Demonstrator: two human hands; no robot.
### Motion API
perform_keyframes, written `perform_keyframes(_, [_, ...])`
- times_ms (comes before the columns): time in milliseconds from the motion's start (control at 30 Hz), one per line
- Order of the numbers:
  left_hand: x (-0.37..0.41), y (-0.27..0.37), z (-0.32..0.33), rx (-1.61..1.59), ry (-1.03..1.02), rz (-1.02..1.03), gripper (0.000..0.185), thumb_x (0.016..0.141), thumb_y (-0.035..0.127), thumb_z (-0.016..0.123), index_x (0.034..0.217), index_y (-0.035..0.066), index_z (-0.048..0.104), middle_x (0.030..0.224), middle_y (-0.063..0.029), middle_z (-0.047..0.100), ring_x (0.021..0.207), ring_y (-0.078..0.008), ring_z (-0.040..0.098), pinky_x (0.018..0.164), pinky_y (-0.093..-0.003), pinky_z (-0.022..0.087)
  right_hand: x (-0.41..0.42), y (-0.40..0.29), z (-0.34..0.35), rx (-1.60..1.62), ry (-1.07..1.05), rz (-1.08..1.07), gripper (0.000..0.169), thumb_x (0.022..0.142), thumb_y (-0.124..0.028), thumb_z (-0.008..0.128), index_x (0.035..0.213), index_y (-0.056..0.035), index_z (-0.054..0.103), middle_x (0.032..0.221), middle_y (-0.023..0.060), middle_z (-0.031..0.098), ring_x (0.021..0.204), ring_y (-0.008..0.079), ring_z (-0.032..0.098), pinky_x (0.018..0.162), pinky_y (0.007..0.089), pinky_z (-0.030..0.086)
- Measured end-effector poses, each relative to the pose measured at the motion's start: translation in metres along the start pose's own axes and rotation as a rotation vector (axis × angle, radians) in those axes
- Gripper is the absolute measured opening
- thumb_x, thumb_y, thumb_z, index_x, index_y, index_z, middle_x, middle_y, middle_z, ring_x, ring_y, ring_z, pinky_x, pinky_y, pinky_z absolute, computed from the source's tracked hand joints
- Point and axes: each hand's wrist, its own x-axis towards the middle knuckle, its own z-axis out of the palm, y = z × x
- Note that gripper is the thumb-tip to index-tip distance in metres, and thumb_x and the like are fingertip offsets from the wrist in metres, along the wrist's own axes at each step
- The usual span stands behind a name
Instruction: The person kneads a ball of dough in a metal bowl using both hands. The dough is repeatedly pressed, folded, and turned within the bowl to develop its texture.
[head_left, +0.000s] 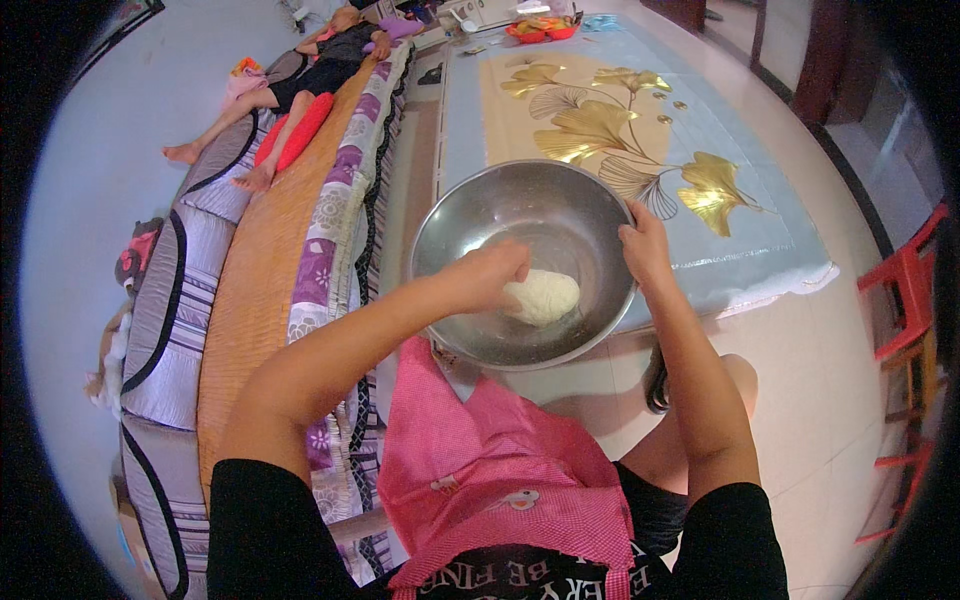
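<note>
A wide stainless steel bowl (480, 196) is in front of me, tilted, above the pink apron (510, 457) that I wear. Inside it lies an oblong lump of pale dough (551, 298). My left hand (491, 276) reaches into the bowl, its fingers curled on the dough's left end and hiding that end. With my right hand (646, 244) I grip the bowl's right rim, thumb on the inner side and fingers outside.
Beyond the bowl stands a table with a gold-leaf-patterned cover (705, 262), bearing a red tray (541, 31) at its far end. A sofa with a woven mat (255, 300) runs along the left, where a person (322, 64) lies. Red stools (904, 300) stand at right.
</note>
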Motion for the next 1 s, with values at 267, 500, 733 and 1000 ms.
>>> perform_keyframes(267, [0.019, -0.010, 0.022, 0.050, -0.057, 0.057, 0.042, 0.057, 0.021, 0.079, 0.079, 0.006, 0.046, 0.082, -0.0145, 0.051, 0.079, -0.0341, 0.052, 0.066, -0.0405, 0.041, -0.007, -0.005, -0.003, -0.045, -0.004, 0.024, 0.040, 0.071, 0.001, 0.046, 0.110, 0.0038, 0.053, 0.097, 0.0270, 0.060, 0.095, 0.0398, 0.058, 0.085, 0.0398, 0.043])
perform_keyframes(500, [0.004, 0.009, 0.037, 0.160, -0.018, 0.021, 0.039, 0.062, 0.018, 0.076, 0.085, 0.001, 0.049, 0.092, -0.0193, 0.055, 0.088, -0.0379, 0.055, 0.074, -0.0445, 0.046, -0.004, -0.001, -0.004, -0.028, -0.006, 0.032, 0.039, 0.071, 0.001, 0.046, 0.109, 0.0041, 0.053, 0.098, 0.0272, 0.060, 0.098, 0.0404, 0.056, 0.087, 0.0399, 0.042])
perform_keyframes(733, [-0.024, 0.064, 0.012, 0.268, -0.113, -0.148, 0.033, 0.074, 0.018, 0.065, 0.096, -0.001, 0.049, 0.095, -0.0215, 0.055, 0.090, -0.0380, 0.056, 0.075, -0.0462, 0.047, -0.004, -0.004, -0.005, -0.101, -0.026, -0.014, 0.041, 0.071, 0.001, 0.047, 0.112, 0.0037, 0.051, 0.101, 0.0274, 0.058, 0.100, 0.0413, 0.054, 0.088, 0.0428, 0.041])
perform_keyframes(1000, [-0.034, 0.076, 0.017, 0.274, -0.116, -0.179, 0.036, 0.078, 0.016, 0.061, 0.103, -0.005, 0.047, 0.100, -0.0234, 0.051, 0.097, -0.0388, 0.052, 0.084, -0.0451, 0.044, -0.005, -0.007, -0.005, -0.086, -0.034, 0.019, 0.042, 0.071, 0.002, 0.046, 0.113, 0.0035, 0.050, 0.101, 0.0279, 0.058, 0.101, 0.0410, 0.054, 0.089, 0.0424, 0.041])
